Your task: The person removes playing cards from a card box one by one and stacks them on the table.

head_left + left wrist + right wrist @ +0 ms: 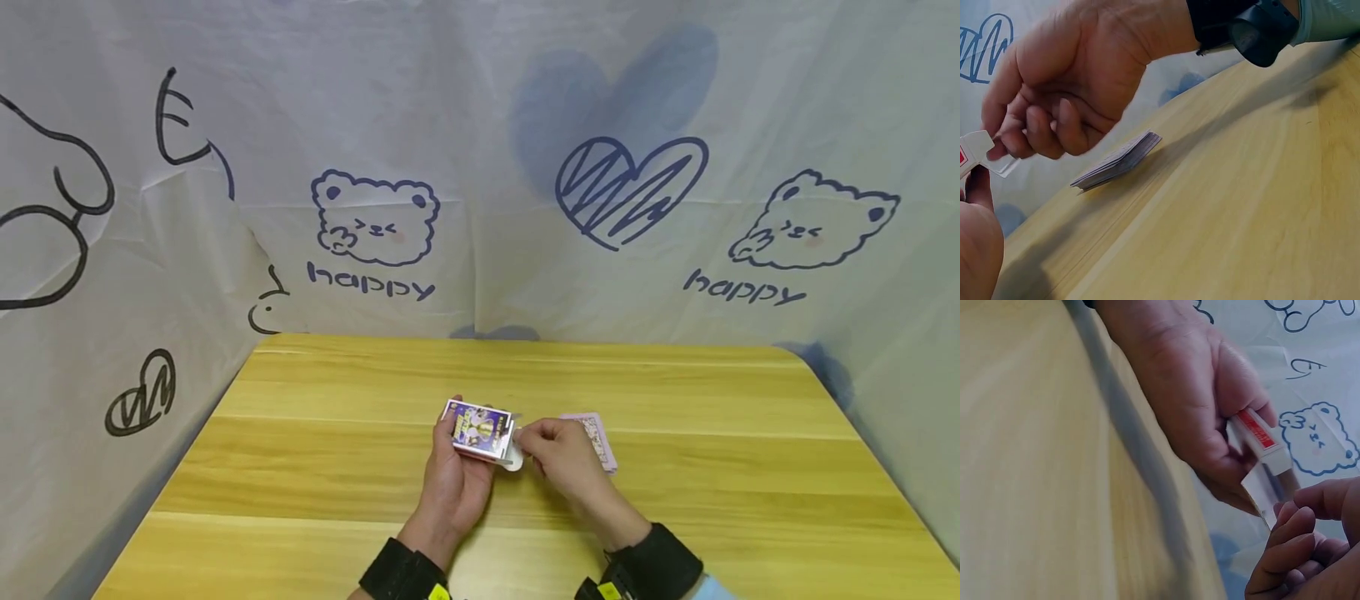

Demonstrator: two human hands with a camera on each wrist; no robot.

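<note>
My left hand (pixel 456 483) grips a small playing-card box (pixel 478 429) with a purple and yellow printed front. It is held up over the table, its end turned to the right. A white flap (pixel 513 458) stands out from that end, and the right wrist view shows the carton's opening beside a red side label (pixel 1261 432). My right hand (pixel 567 461) pinches at the flap with thumb and forefinger, the other fingers curled. Beyond the right hand, a stack of pink-patterned cards (pixel 604 446) lies on the table, partly hidden by that hand in the head view.
The wooden table (pixel 315 450) has rounded far corners. A pale cloth (pixel 495 167) with drawn bears, hearts and lettering hangs behind it and along both sides. Black bands (pixel 656 562) are strapped round both wrists.
</note>
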